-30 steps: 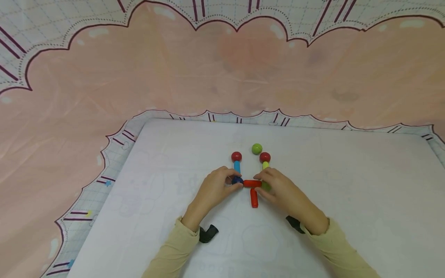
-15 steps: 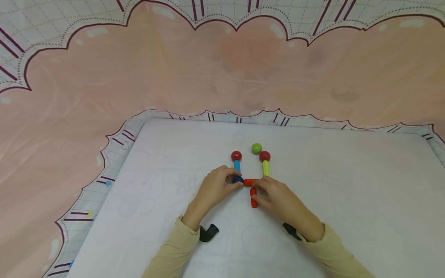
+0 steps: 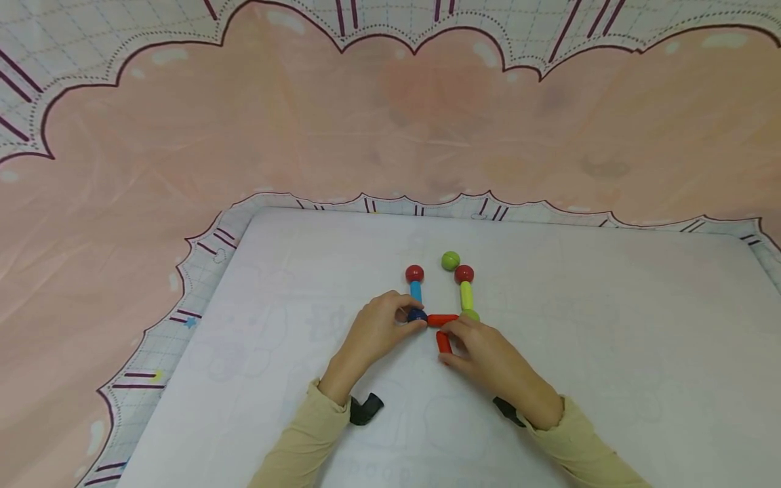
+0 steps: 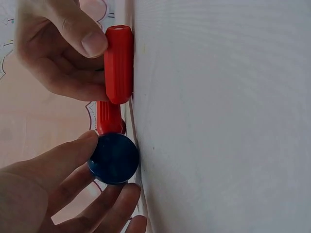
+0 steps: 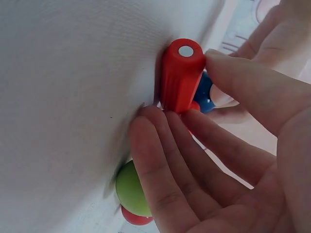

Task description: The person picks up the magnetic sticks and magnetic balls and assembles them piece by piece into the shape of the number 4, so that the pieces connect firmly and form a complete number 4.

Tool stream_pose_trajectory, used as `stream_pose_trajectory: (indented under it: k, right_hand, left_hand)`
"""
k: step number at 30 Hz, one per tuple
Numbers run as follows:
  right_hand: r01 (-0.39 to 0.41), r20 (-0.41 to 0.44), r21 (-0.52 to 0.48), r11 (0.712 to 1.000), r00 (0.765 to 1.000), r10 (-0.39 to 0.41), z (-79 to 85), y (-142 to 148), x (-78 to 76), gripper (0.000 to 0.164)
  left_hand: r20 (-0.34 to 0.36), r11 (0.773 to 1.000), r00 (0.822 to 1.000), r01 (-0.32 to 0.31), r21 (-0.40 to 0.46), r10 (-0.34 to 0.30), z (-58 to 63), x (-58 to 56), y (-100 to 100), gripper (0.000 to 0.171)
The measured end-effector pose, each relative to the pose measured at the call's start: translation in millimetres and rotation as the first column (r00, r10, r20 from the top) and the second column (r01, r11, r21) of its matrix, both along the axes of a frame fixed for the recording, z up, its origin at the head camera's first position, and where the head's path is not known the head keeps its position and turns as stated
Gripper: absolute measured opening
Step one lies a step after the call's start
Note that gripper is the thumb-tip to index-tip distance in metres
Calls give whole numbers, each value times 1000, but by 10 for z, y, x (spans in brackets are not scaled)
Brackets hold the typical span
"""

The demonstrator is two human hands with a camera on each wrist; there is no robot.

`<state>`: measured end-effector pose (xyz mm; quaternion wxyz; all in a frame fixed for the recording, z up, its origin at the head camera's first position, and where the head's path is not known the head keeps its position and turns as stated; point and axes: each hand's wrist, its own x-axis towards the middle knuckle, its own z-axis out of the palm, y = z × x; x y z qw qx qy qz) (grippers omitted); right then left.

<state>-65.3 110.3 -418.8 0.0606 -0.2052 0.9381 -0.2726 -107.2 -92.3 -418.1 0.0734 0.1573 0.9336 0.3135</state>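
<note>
My left hand [image 3: 379, 329] holds a dark blue ball [image 4: 114, 159] between thumb and fingers. From that ball a light blue rod [image 3: 416, 291] runs away to a red ball [image 3: 414, 274]. A red rod [image 3: 442, 320] lies sideways between the blue ball and a green ball [image 3: 470, 315], which my right hand partly covers. On the near side, my right hand [image 3: 488, 349] pinches a second red rod [image 5: 182, 75], thumb at its near end and fingertips along its far part. A pale magnet-like disc shows in this rod's end. It lies close against the white surface.
Beyond the green ball a yellow-green rod [image 3: 466, 296] leads to another red ball [image 3: 464, 274]. A loose green ball [image 3: 450, 260] lies just past it. The white tabletop [image 3: 610, 339] ends at a patterned cloth [image 3: 390, 135] behind. Black straps [image 3: 367, 409] hang by both wrists.
My right hand has moved from the green ball joint toward me and taken hold of the near red rod, which now tilts slightly. My left hand has stayed at the blue ball.
</note>
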Motion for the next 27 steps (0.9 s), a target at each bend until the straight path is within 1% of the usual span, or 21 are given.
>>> stream_pose_trajectory:
  k: [5, 9, 12, 19, 27]
  right_hand:
    - [-8, 14, -15, 1000, 1000, 8, -3, 2, -8, 24]
    - [-11, 62, -19, 1000, 998, 12, 16, -1, -31, 21]
    - [-1, 104, -20, 1000, 995, 4, 38, -1, -40, 21]
    - [3, 134, -16, 1000, 991, -1, 75, 45, -29, 19]
    - [30, 207, 10, 1000, 978, -31, 107, 126, -18, 20]
  left_hand:
    - [-6, 1000, 1000, 3, 3, -3, -5, -4, 0, 24]
    - [-1, 1000, 1000, -3, 3, 3, -1, -1, -3, 24]
    - [6, 1000, 1000, 0, 2, -1, -4, -3, -2, 25]
    - [3, 1000, 1000, 10, 2, -10, -17, -8, -1, 24]
    - [32, 1000, 999, 12, 12, -13, 2, -11, -6, 25]
